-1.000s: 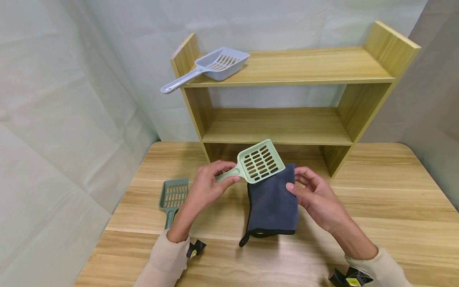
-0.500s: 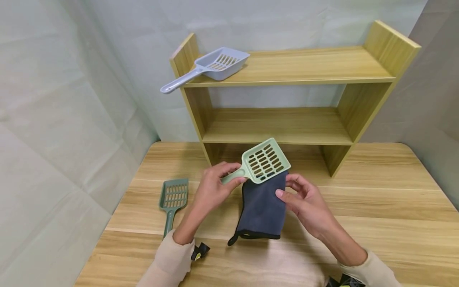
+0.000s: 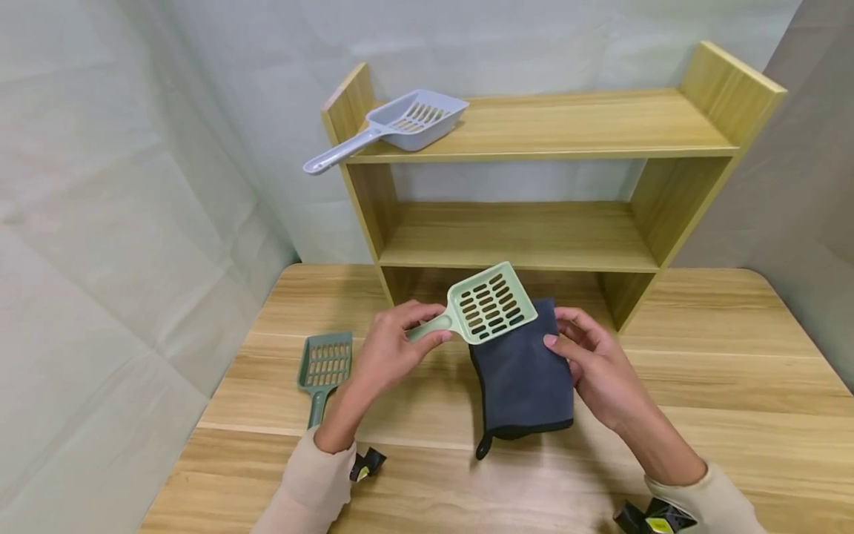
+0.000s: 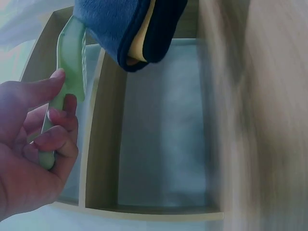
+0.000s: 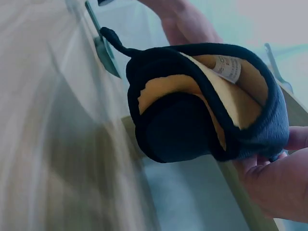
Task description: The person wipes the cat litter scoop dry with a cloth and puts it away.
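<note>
In the head view my left hand (image 3: pixel 394 348) pinches the handle of a pale green slotted litter scoop (image 3: pixel 492 302), thumb on top. The scoop head points up to the right, above the table. My right hand (image 3: pixel 600 374) grips a folded dark blue cloth (image 3: pixel 527 386) by its upper right edge, and the cloth lies behind the scoop's lower edge. Black trim and a hanging loop finish the cloth's bottom. From the right wrist, the cloth (image 5: pixel 207 101) shows a yellow inner side and a white label (image 5: pixel 227 68). The left wrist view shows the scoop's handle (image 4: pixel 71 60) edge-on, fingers curled round it.
A dark green slotted scoop (image 3: pixel 327 363) lies on the wooden table (image 3: pixel 427 475), left of my left forearm. Behind my hands stands a wooden shelf unit (image 3: pixel 520 233). A lavender scoop (image 3: pixel 420 122) rests on its top board, handle jutting past the left side.
The right hand and cloth shifted left along the scoop's edge, then back right to beyond where they started. The left hand and scoop moved slightly right, then a little back.
</note>
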Demonstrator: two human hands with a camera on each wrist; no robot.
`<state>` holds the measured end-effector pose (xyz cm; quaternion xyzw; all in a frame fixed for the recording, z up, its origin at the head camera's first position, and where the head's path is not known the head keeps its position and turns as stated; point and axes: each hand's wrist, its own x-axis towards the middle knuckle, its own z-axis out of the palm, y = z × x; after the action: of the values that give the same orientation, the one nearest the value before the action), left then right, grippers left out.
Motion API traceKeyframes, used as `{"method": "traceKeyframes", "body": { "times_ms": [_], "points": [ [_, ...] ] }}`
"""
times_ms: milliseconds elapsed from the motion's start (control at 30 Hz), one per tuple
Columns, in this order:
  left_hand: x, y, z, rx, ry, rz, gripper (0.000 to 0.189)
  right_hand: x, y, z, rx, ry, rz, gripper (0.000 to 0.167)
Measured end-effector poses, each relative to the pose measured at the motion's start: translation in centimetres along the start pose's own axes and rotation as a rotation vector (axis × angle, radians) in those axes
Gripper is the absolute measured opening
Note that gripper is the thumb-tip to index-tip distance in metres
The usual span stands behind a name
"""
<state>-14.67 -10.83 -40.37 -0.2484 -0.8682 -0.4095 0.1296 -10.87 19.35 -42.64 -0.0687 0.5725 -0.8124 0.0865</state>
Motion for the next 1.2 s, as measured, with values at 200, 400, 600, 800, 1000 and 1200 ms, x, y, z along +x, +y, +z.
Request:
{"method": "traceKeyframes", "body": {
  "times_ms": [200,400,600,800,1000,1200],
  "points": [
    [0.0,-0.1,-0.6,0.002,-0.067,0.008,0.030,0.1,-1.0,-1.4,-0.041,-0.009,-0.011,0.030],
    [0.0,0.1,-0.9,0.017,-0.131,0.025,0.031,0.1,-1.4,-2.2,-0.078,-0.018,-0.012,0.031],
    [-0.2,0.5,-1.1,0.011,-0.239,0.058,0.031,0.1,-1.6,-2.4,-0.093,-0.001,-0.026,0.031],
    [-0.3,0.7,-1.3,0.008,-0.298,0.106,0.032,0.2,-1.7,-2.7,-0.087,0.011,-0.039,0.030],
    [-0.5,0.8,-1.9,-0.024,-0.334,0.143,0.030,0.1,-2.3,-3.4,-0.086,0.012,-0.044,0.031],
    [-0.8,1.6,-3.2,-0.018,-0.334,0.126,0.030,-0.6,-3.2,-4.6,-0.202,-0.041,-0.076,0.032]
  ]
}}
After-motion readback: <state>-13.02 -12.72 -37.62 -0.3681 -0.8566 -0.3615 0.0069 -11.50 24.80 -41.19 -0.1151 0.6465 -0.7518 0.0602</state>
